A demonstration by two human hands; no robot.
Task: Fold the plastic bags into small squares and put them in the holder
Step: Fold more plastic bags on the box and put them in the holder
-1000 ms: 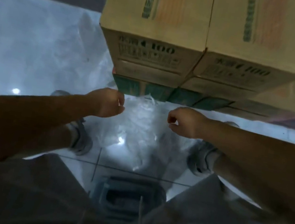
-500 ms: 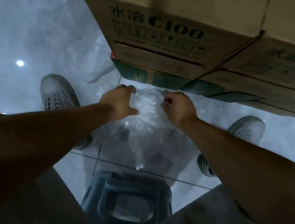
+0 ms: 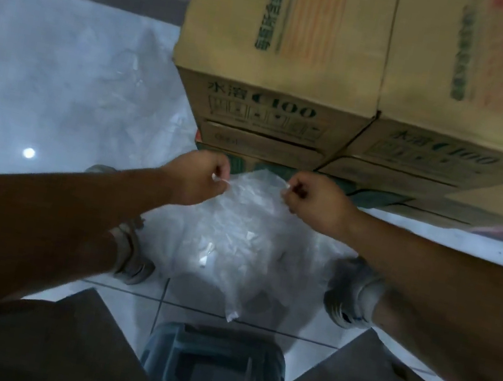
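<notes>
A clear, crinkled plastic bag (image 3: 247, 223) hangs in front of me, between my knees and above the tiled floor. My left hand (image 3: 200, 179) pinches its top left corner in a closed fist. My right hand (image 3: 315, 201) pinches the top right corner the same way. The bag's top edge is stretched between the two fists, and its lower tip (image 3: 229, 316) dangles just above a dark plastic stool. No holder is visible.
Stacked cardboard boxes (image 3: 279, 61) stand right behind the bag. More clear plastic (image 3: 119, 73) lies on the glossy floor at the left. My grey shoes (image 3: 131, 256) (image 3: 353, 292) flank the bag. The dark stool (image 3: 213, 361) sits between my legs.
My hands reached down and gathered the bag half a second ago; now they are raised again, spread apart, each pinching a top corner. The camera tilted back up.
</notes>
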